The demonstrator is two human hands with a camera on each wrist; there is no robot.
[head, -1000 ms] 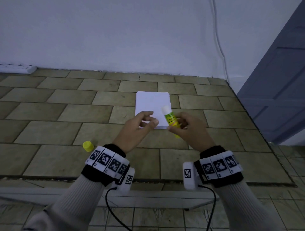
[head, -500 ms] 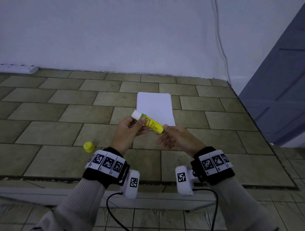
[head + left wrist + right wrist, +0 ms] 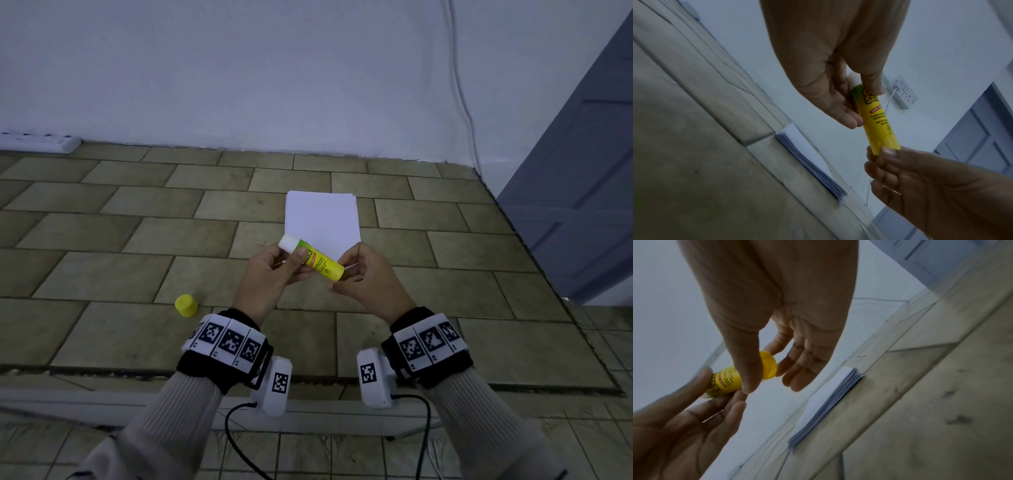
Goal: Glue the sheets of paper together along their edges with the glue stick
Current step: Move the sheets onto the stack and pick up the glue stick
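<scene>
Tiled floor (image 3: 102,240), white wall (image 3: 239,68); paper stack (image 3: 322,219) frame centre. Your left hand (image 3: 270,274) and right hand (image 3: 370,277) pinch the glue stick (image 3: 313,261).

A white power strip (image 3: 41,143) lies at the far left edge of the tiled floor (image 3: 102,236), against the foot of the white wall (image 3: 274,68). A thin white cable (image 3: 460,92) runs down the wall to the floor's far right corner. In the left wrist view the cable is plugged into a white wall socket block (image 3: 902,91). A grey-blue panelled door (image 3: 582,192) stands along the floor's right edge.
</scene>
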